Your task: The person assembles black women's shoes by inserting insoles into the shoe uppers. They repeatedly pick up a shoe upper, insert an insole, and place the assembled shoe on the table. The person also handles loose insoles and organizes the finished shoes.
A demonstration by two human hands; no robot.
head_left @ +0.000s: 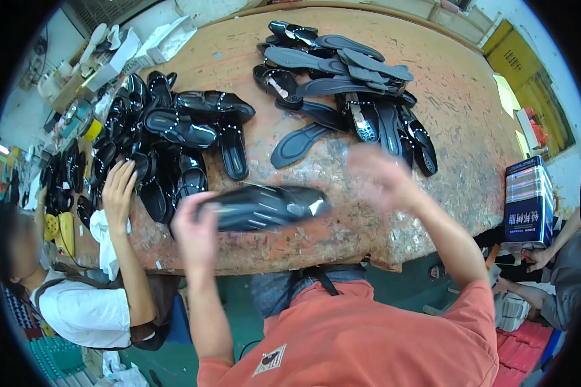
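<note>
The left hand point(195, 233) is closed around the heel end of a black sandal point(265, 208), holding it level just above the near edge of the surface point(458, 122). The sandal lies sideways across the view, its toe pointing toward the right hand point(377, 177). The right hand is blurred, raised above the surface, fingers spread and holding nothing; it is close to the sandal's toe, but contact cannot be confirmed. On the far middle of the worn brown surface lies a pile of soles point(342, 71) and strapped sandals, dark grey and black, overlapping one another. To the left lies a second pile of black sandals point(168, 129), several with studded straps. A co-worker sits at the left edge of the surface; the co-worker's hand point(118, 187) rests on that left pile. White boxes point(164, 39) stand at the far left corner. A blue box point(528, 203) stands off the right edge of the surface, well apart from both hands. The person's orange shirt point(368, 335) fills the lower edge.
</note>
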